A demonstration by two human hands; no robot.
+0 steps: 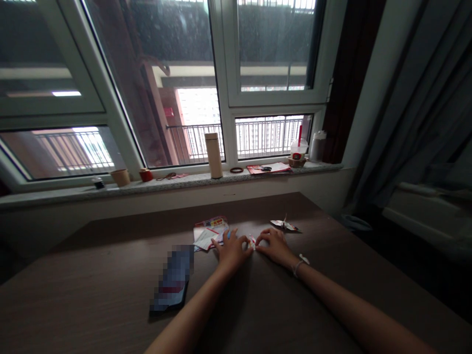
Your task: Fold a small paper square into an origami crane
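Note:
Between my two hands is a small folded piece of printed paper [251, 242], white with red and yellow marks. My left hand [233, 250] pinches its left side between thumb and forefinger, the other fingers spread over the table. On the right side, my right hand [275, 245] grips the paper with its fingertips. Most of the folds are too small to make out. Beyond my right hand lies a folded paper crane [284, 224] with its wings spread. Several printed paper sheets [211, 233] lie just beyond my left hand.
A phone [172, 280] with a blurred-out screen lies left of my left forearm on the brown table [103, 275]. On the windowsill [177, 184] stand a beige flask [213, 156], a lidded cup with a red straw [298, 148] and scissors [266, 168] on papers.

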